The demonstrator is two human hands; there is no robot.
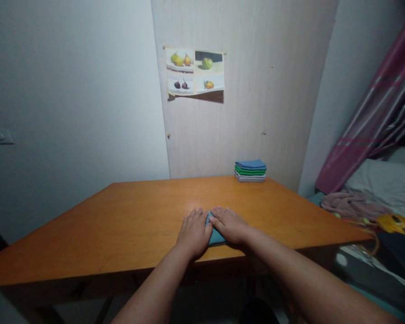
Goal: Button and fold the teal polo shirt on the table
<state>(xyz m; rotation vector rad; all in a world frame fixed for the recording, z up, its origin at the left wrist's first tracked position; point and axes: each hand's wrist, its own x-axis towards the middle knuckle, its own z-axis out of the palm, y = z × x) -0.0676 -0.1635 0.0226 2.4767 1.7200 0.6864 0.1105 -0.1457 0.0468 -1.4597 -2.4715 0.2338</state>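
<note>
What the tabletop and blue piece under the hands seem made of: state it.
Tabletop: probably wood or wood-look laminate, semi-gloss; orange-brown with a soft sheen.
Blue piece: likely matte cloth, from its shine-free surface, though left hand and right hand partly cover it.

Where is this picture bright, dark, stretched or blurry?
Head view: pale wall brightest toward the middle; deep shadow beneath the table; curtain slanting at the right edge, probably lens stretch; left hand and right hand, over the teal cloth, without obvious blur.

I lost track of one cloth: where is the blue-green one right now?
In the head view, the blue-green cloth lies near the front edge of the table, just right of centre, under and between the left hand and right hand.
</note>
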